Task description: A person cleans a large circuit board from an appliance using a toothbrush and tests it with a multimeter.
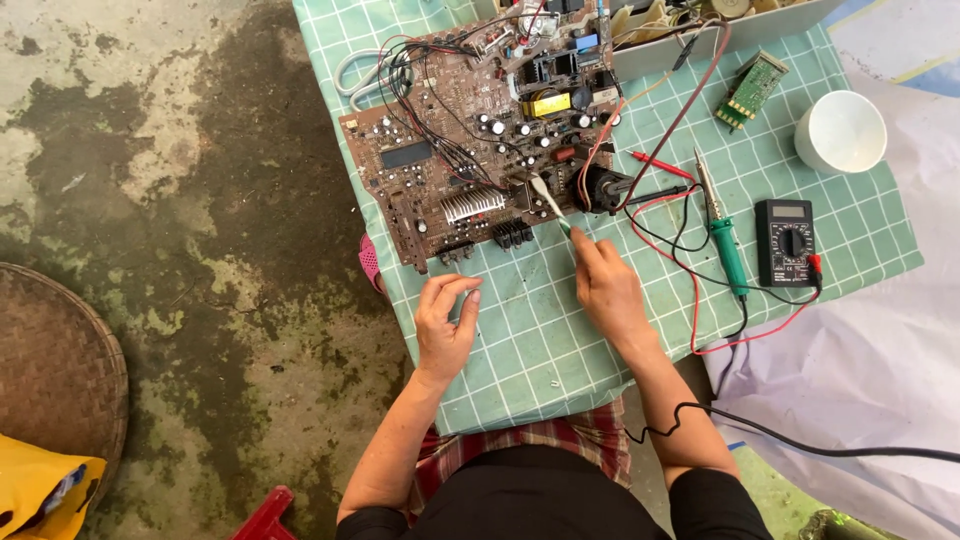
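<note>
Fingers of our right hand (607, 290) pinch a thin green-and-white stick (551, 205) touching the brown circuit board (470, 140); our left hand (445, 320) rests half-curled, holding nothing.

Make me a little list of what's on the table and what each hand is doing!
Table cover: green checked cloth
Big thing: brown circuit board
Right hand: holds a thin white tool, tip at the board's edge
Left hand: empty, fingers curled, resting on the cloth
Beside: green soldering iron, black meter, white cup
</note>
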